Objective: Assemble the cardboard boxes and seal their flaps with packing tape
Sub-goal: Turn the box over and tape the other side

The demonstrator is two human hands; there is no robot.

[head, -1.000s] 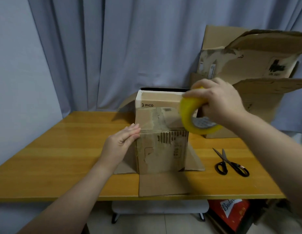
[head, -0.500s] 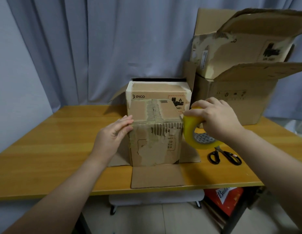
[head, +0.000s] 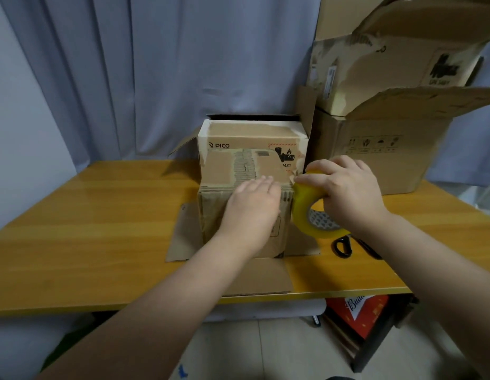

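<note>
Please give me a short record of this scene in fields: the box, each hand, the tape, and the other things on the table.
small box: stands on the table, with loose flaps lying flat around its base
left hand: lies flat on the front of the small box, fingers straight, at the seam
right hand: grips the tape roll
tape roll: yellow, held against the right front edge of the small box
scissors: on the table right of the small box, partly hidden by the right arm
larger boxes: open, stacked at the back right
</note>
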